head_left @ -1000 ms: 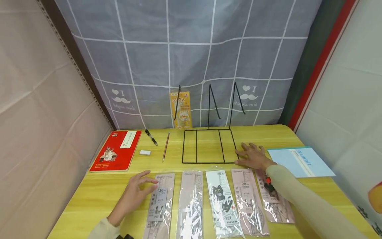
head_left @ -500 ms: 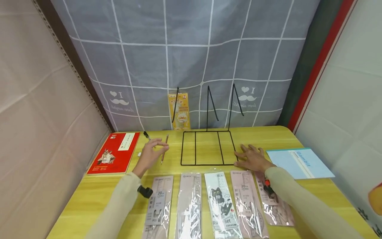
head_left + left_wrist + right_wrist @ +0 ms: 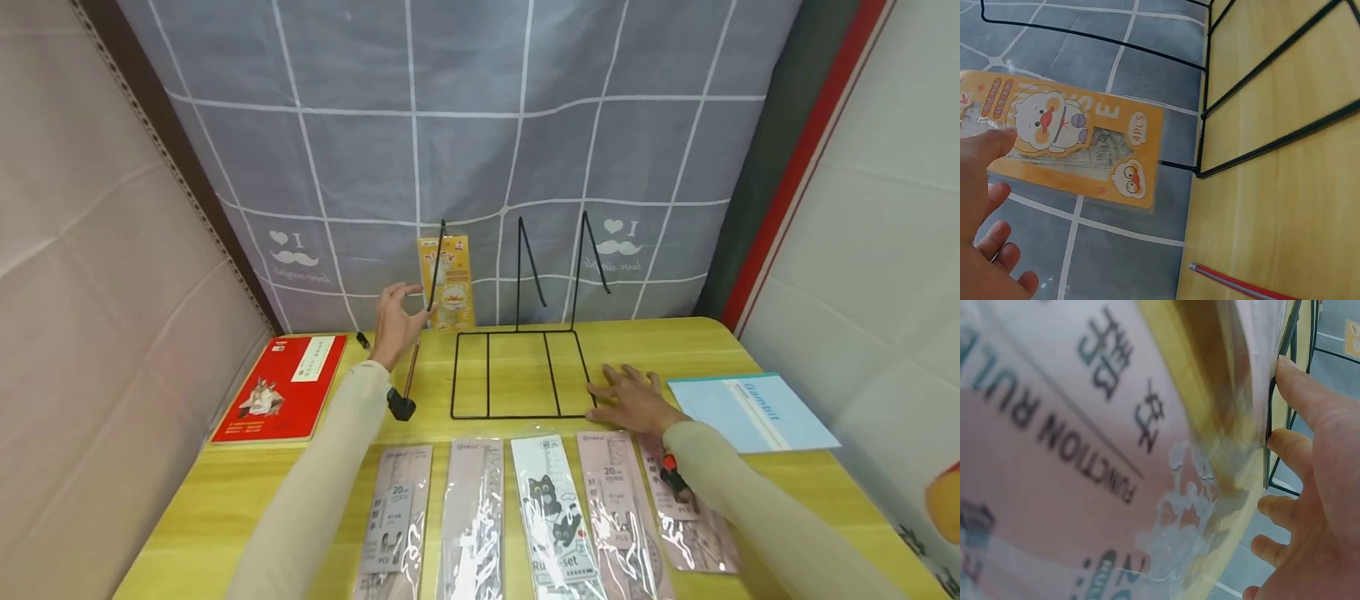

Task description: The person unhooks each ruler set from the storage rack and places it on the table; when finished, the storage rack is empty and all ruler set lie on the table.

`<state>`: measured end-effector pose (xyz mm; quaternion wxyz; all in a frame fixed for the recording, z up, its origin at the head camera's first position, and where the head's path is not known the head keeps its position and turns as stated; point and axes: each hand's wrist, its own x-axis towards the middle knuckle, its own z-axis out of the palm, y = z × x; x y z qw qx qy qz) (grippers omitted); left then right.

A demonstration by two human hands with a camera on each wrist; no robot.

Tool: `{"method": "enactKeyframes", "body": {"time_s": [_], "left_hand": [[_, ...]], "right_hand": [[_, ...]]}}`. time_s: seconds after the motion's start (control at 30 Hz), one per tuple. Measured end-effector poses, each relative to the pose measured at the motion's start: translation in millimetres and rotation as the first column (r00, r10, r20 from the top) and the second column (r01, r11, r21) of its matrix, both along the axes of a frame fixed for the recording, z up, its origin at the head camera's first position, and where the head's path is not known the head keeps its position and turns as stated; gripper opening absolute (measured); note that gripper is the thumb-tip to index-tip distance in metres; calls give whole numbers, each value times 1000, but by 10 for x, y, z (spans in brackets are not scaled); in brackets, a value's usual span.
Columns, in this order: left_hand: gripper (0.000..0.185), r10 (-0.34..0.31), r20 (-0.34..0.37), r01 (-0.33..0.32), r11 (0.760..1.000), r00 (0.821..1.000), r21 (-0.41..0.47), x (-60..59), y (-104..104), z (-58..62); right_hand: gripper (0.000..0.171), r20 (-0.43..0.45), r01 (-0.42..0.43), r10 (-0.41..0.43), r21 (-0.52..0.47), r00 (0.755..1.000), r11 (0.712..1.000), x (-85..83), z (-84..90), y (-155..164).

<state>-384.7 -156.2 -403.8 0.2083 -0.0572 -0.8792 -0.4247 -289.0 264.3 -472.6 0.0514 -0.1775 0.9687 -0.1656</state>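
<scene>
My left hand point(image 3: 395, 321) reaches toward the yellow duck packet point(image 3: 449, 282) standing at the tabletop's far edge, propped against the leftmost upright of the black wire rack point(image 3: 516, 371) and the grey checked curtain point(image 3: 450, 150). The fingers are spread and relaxed, thumb just beside the packet's edge in the wrist view, not yet pinching it. My right hand point(image 3: 633, 399) lies flat, fingers splayed, pressing on the rack's near right corner. The packet looks light, thin, glossy and floppy; I judge a thumb-and-finger pinch on its free left edge best.
</scene>
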Motion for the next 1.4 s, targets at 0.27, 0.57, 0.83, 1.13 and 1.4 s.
{"method": "enactKeyframes", "body": {"time_s": [0.27, 0.57, 0.83, 1.13, 1.4], "left_hand": [[44, 2, 39, -3, 1000, 999, 5, -97, 41, 165], [31, 11, 51, -11, 1000, 999, -1, -64, 46, 216], [32, 40, -17, -40, 999, 999, -34, -35, 91, 246], [32, 44, 57, -46, 998, 997, 33, 155, 92, 250], [35, 1, 47, -3, 999, 999, 51, 341, 59, 220]], "right_hand": [[69, 14, 9, -8, -7, 1000, 1000, -15, -29, -1], [69, 13, 13, -13, -1, 1000, 1000, -18, -11, -16], [69, -2, 26, -26, 16, 1000, 1000, -3, 5, -40], [67, 5, 32, -32, 36, 999, 999, 33, 28, -47], [67, -3, 36, -36, 32, 999, 999, 11, 10, -49]]}}
